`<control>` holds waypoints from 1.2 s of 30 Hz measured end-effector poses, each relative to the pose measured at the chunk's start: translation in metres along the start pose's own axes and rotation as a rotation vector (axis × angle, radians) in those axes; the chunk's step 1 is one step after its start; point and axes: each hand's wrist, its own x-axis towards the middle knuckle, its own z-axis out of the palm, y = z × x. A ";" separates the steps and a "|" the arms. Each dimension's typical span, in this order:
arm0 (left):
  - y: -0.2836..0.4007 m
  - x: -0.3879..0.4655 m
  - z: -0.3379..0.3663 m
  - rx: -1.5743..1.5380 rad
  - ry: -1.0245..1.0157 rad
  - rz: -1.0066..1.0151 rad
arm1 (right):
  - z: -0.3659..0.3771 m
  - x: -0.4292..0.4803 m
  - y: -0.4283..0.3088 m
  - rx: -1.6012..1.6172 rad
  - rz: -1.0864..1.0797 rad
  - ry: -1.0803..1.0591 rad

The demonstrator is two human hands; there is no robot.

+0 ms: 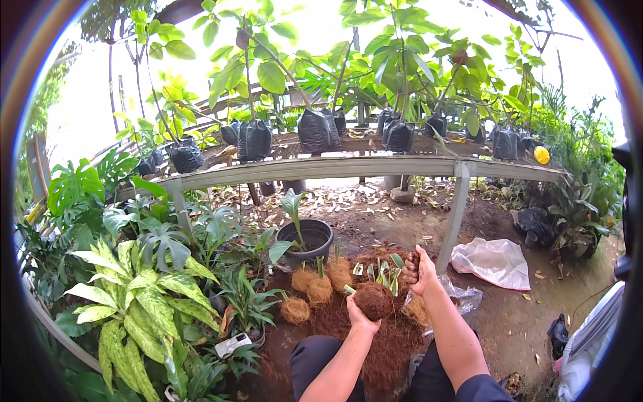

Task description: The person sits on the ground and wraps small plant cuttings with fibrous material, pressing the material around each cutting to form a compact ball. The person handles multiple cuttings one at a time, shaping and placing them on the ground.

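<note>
My left hand (362, 315) holds a round ball of brown coir (374, 300) from below and its left side; a short green leaf cutting (348, 289) sticks out at the ball's upper left. My right hand (419, 269) is raised to the right of the ball, fingers curled in; whether something thin is pinched in it cannot be told. Behind the ball, variegated leaf cuttings (384, 274) lie on a heap of loose brown coir (392, 352). Several fibre-wrapped balls (319, 290) with leaf tips stand to the left.
A black pot (321, 238) with a young plant stands behind the balls. A wooden bench (321, 169) carries saplings in black bags. Clear plastic (464, 296) and a white sack (495, 261) lie at right. Leafy plants (145, 311) and a phone (233, 345) are at left.
</note>
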 end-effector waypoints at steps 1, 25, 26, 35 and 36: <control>-0.002 -0.002 -0.001 0.013 0.018 -0.013 | 0.001 -0.004 0.001 0.026 0.012 -0.053; 0.006 -0.026 0.002 0.090 0.052 0.048 | 0.023 -0.009 0.036 0.148 0.029 -0.105; 0.006 -0.026 0.002 0.099 0.067 0.055 | 0.022 -0.009 0.036 0.145 0.022 -0.112; 0.005 -0.019 -0.001 0.096 0.016 0.044 | 0.034 -0.018 0.041 0.157 -0.023 -0.157; 0.005 -0.019 -0.001 0.079 0.008 0.044 | 0.037 -0.020 0.042 0.171 -0.040 -0.109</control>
